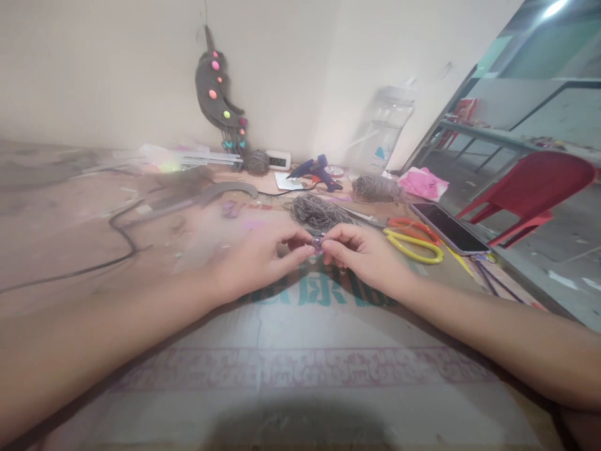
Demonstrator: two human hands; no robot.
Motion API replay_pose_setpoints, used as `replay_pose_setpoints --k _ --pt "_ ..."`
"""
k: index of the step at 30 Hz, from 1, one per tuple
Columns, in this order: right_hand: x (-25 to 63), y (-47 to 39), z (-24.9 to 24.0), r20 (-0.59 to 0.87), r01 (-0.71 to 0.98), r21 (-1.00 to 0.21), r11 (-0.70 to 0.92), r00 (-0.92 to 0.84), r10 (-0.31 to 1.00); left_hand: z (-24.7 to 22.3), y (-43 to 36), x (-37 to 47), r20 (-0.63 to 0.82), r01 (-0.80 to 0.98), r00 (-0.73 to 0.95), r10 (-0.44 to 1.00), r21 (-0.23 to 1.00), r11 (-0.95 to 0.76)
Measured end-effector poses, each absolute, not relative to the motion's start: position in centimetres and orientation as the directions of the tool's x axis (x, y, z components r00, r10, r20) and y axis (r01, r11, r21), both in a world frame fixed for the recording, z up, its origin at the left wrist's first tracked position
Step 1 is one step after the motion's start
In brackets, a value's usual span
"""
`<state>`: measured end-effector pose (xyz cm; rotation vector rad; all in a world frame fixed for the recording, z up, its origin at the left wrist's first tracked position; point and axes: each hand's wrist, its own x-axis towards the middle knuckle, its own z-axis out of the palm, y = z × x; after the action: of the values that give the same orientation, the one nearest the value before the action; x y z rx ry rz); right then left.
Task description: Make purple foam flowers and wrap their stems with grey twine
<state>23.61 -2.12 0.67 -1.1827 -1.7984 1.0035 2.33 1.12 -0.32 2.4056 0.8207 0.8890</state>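
Note:
Both hands meet over the middle of the table, pinching one small purple piece [317, 242] between them; it is too small and blurred to name. My left hand [267, 254] grips it from the left with thumb and index finger. From the right, my right hand [361, 254] closes its fingertips on the same piece. Just behind the fingers lies a loose tangle of grey yarn [319, 212]. Scissors with orange and yellow handles [416, 247] rest beside my right hand, their blades pointing away to the left.
A phone [448, 228] lies at the right edge, near a pink cloth [424, 183]. Behind stand a blue glue gun [315, 170], a yarn skein [375, 188] and a large clear bottle [387, 131]. A black cable [124, 241] crosses the left. A crescent ornament [211, 91] hangs on the wall.

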Motion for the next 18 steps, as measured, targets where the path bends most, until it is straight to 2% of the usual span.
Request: replay_pose_setpoints --k 5,14,18 --pt "23.59 -2.28 0.56 0.176 0.412 -0.861 0.298 -0.309 0.935 -0.05 1.03 2.39 0.391 0.390 0.606 0.693 0.613 -0.687" --pt "23.64 -2.28 0.37 0.180 0.425 -0.855 0.297 -0.293 0.939 -0.01 1.18 2.53 0.411 0.413 0.531 0.741 0.638 -0.649" --pt "24.20 -2.18 0.51 0.291 0.538 -0.746 0.392 -0.266 0.919 0.04 1.08 2.49 0.411 0.421 0.520 0.748 0.638 -0.644"
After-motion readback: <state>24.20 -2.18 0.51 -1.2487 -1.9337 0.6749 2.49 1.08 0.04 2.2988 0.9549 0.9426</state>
